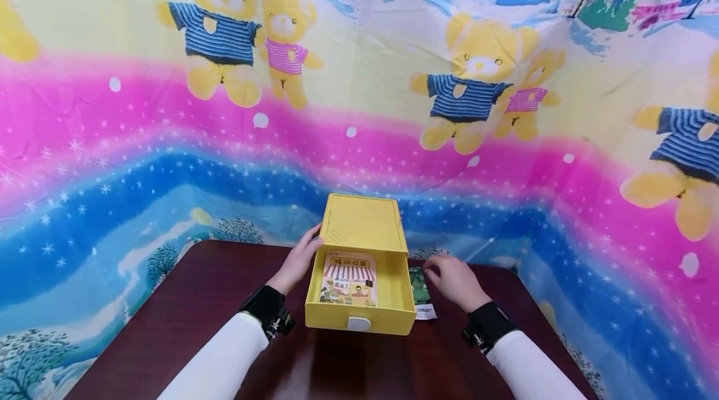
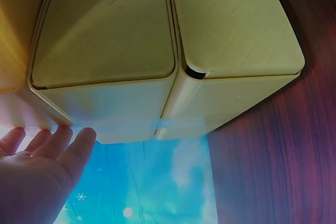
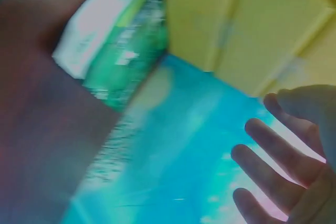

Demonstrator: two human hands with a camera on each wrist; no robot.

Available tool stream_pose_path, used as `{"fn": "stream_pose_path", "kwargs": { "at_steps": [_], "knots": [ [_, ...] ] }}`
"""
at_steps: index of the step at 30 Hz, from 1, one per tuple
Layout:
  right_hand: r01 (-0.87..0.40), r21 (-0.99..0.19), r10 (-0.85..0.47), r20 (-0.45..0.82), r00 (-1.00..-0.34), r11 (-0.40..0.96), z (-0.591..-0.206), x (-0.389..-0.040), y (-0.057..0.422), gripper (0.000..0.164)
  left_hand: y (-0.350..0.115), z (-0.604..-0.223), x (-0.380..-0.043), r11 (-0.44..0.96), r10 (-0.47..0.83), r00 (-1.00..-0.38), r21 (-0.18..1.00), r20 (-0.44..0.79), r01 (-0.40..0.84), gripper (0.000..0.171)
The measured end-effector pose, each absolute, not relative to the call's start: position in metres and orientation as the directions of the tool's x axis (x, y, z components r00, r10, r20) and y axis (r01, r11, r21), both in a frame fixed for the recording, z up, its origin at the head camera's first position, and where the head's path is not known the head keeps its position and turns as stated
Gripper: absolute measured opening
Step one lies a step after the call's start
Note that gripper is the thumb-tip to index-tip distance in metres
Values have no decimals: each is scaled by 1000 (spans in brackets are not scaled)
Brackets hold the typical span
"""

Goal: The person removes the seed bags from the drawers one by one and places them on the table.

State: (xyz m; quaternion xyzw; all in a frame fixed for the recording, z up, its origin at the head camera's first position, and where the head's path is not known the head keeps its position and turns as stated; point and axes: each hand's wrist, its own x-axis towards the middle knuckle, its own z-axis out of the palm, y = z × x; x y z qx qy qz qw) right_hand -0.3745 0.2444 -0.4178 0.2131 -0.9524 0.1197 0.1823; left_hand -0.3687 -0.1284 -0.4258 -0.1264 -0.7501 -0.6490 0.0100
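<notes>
A yellow drawer box (image 1: 365, 219) stands with its top drawer (image 1: 393, 319) pulled out toward me. Inside the drawer lies a flat packet (image 1: 348, 278) printed with a striped awning and shopfront. Fingertips of my left hand (image 1: 298, 263) touch the box's left side; in the left wrist view the hand (image 2: 44, 166) has its fingers extended against the yellow wall. My right hand (image 1: 456, 281) hovers right of the box, beside a green packet (image 1: 418, 287) with a white end. Nothing shows between the loosely bent fingers of that hand (image 3: 294, 156) in the right wrist view.
The dark wooden table (image 1: 224, 300) carries the box near its far edge. Behind and at both sides hangs a printed cloth (image 1: 348, 156) with bears and snowflakes. A white handle (image 1: 359, 324) sits on the drawer front.
</notes>
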Motion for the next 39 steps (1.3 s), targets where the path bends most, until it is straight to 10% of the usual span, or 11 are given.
{"fn": "stream_pose_path", "kwargs": {
  "at_steps": [15,25,39],
  "knots": [
    [-674,-43,-538,567,-624,737,-318,-352,177,9,-126,-428,-369,131,141,-968,965,207,226,66],
    [-898,-47,-879,190,-438,438,-305,-331,148,27,-125,-427,-367,131,142,-968,965,207,225,67],
    [-893,-112,-897,-129,-422,436,-328,-336,127,46,-126,-428,-366,126,163,-967,968,198,219,66]
  ]
}}
